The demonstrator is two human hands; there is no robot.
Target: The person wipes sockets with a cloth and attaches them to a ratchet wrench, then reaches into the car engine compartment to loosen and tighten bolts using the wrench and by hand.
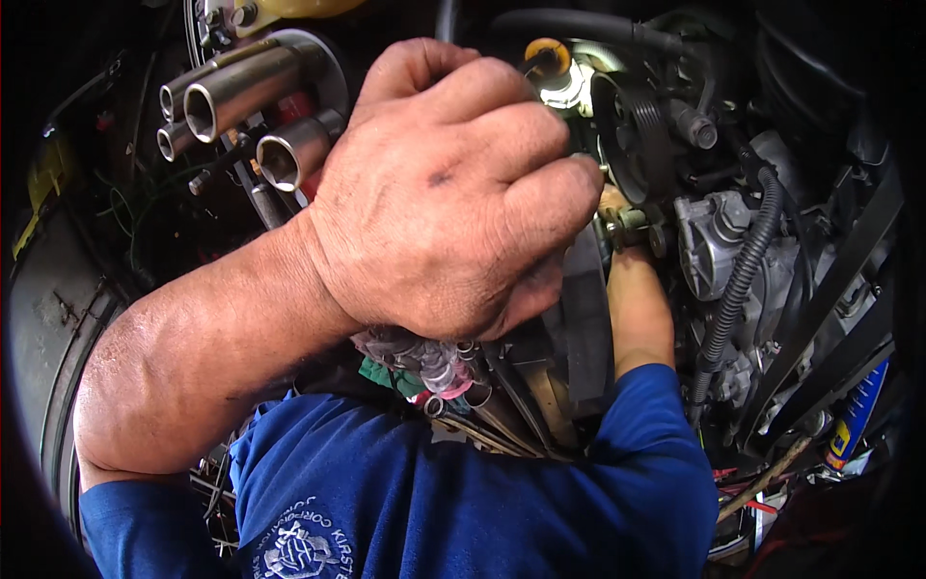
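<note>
My left hand (463, 183) is closed in a fist in the middle of the view, very near the camera, its back facing up. What the fingers wrap round is hidden; a dark rod (448, 19) shows just above the knuckles. My right hand (632, 275) reaches in among the engine parts beyond it, and its fingers are mostly hidden. Close to it are a metal fitting with a bolt (629, 220) and a ribbed black pulley (632, 135). An orange ring-shaped part (548, 58) sits beside a bright light, above my left hand's knuckles.
Several long metal sockets (241, 94) stand at the upper left. A grey cast housing (714, 246) and a corrugated hose (743, 280) are at the right, near black straps (830, 299). A blue and yellow can (857, 415) lies lower right. Rags (415, 365) lie under my left wrist.
</note>
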